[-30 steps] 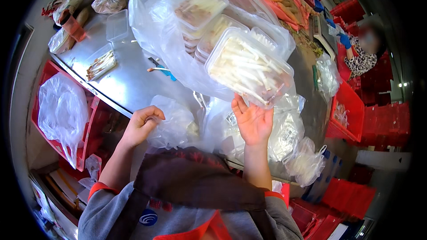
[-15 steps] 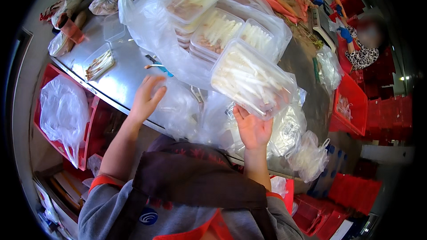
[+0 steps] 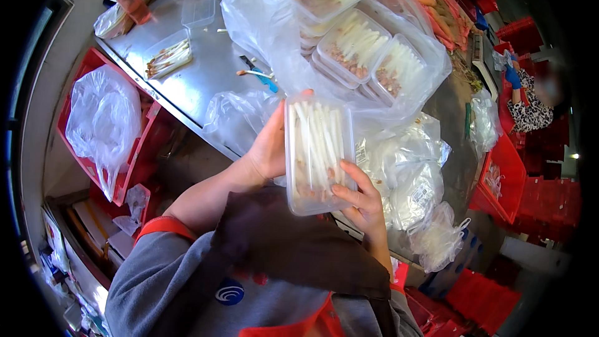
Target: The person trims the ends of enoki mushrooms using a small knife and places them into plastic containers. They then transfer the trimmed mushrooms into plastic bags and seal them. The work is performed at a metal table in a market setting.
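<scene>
In front of my chest is a clear lidded plastic box of long white stems with brownish tips, like slender mushrooms. My left hand grips its left side, while the fingers of my right hand close on its lower right side. Beyond it, a large clear plastic bag lies open around stacked boxes of the same stems. To the left sits an open box, partly filled with stems. One loose stem lies beside a blue-handled knife.
A metal table carries a reddish bottle, an empty clear tray and crumpled plastic bags. Orange carrots lie at the far right. Red crates flank the table. A person in a patterned sleeve works farther right.
The box has come nearer my body and turned upright. My left hand, empty and apart before, now grips its left side. My right hand has shifted to its right edge.
</scene>
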